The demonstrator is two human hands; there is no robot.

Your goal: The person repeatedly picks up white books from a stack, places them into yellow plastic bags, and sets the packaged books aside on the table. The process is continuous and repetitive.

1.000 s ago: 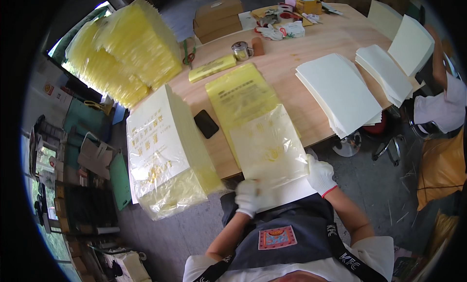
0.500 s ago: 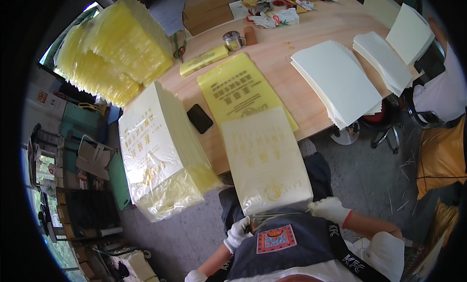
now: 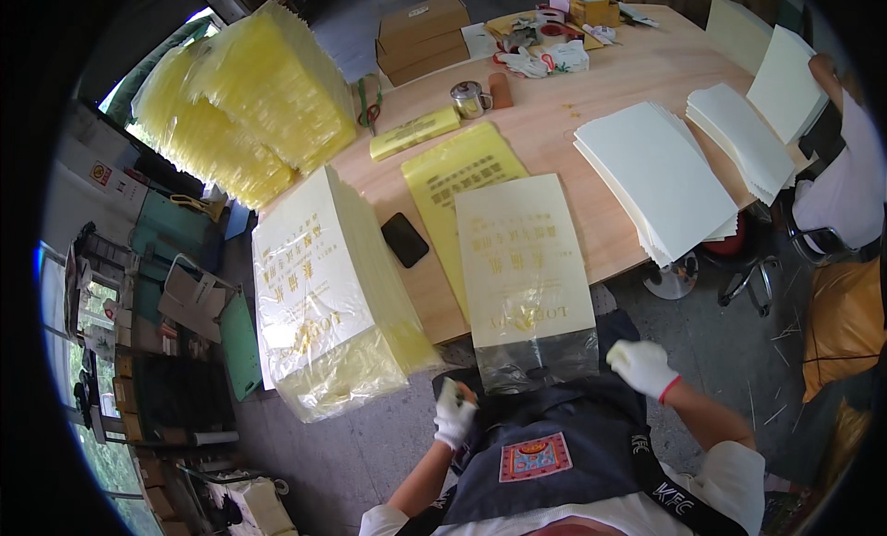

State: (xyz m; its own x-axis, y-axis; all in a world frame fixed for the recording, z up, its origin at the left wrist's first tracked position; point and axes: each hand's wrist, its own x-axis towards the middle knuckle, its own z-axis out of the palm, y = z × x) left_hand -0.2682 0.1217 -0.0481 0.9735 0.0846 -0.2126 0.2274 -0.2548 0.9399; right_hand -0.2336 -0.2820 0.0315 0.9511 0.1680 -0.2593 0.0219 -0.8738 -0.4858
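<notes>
Two gloved hands sit at the near end of a cream printed bag [image 3: 527, 277] that hangs off the counter [image 3: 591, 120] edge. The left hand [image 3: 454, 412] is curled by the bag's clear bottom corner, the right hand [image 3: 644, 366] just beside the opposite corner; can't tell if either grip actually pinches the plastic. A black phone [image 3: 405, 239] lies left of the bag, a white sheet stack [image 3: 661, 180] to its right.

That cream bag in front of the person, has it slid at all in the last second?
Yes. The cream bag has slid toward the person: against the black phone, its clear open end now hangs past the table edge, between the left hand and right hand.
</notes>
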